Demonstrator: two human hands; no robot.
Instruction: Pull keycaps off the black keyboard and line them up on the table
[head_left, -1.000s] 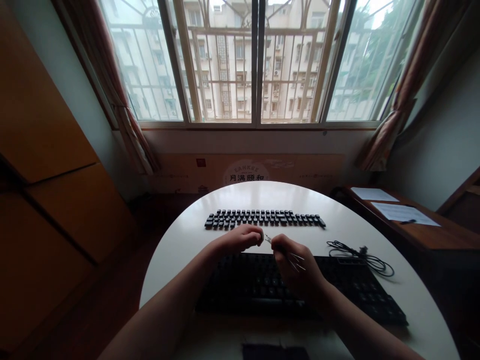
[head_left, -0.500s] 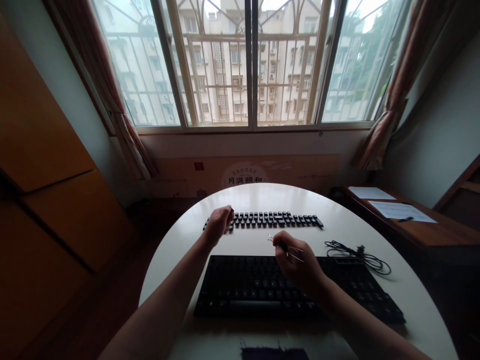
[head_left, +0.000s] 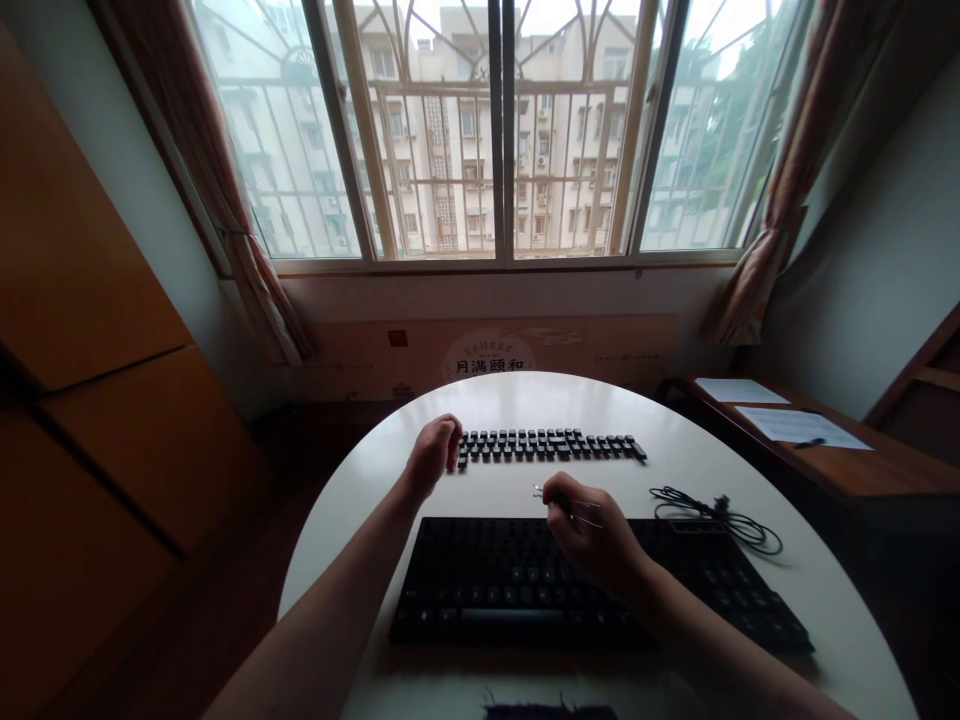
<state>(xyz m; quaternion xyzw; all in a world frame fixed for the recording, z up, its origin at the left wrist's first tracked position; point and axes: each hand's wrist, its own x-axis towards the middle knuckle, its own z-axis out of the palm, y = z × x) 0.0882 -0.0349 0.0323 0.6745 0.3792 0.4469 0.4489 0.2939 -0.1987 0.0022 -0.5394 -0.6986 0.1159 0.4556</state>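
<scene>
My left hand [head_left: 435, 452] is at the left end of several rows of loose black keycaps [head_left: 553, 443] on the white round table. Its fingers are pinched and point down among the caps, apparently on a keycap that they mostly hide. My right hand [head_left: 589, 520] is closed round a wire keycap puller [head_left: 586, 504], whose thin silver wires stick out on both sides of the fist. Below the right hand lies a black keyboard [head_left: 517, 615]. Its front rows still carry caps, while the upper left part looks bare and dark.
A coiled black cable [head_left: 739, 520] lies behind the keyboard's right end. Dark frayed cloth [head_left: 551, 712] shows at the near edge. To the right, a brown wooden table [head_left: 862, 478] holds paper sheets [head_left: 802, 427] and a pen. A window and curtains stand beyond.
My left hand has turned its fingertips down to the table at the keycap rows; a dark cap showed at its fingertips before. My right hand has barely moved. The view has tilted slightly.
</scene>
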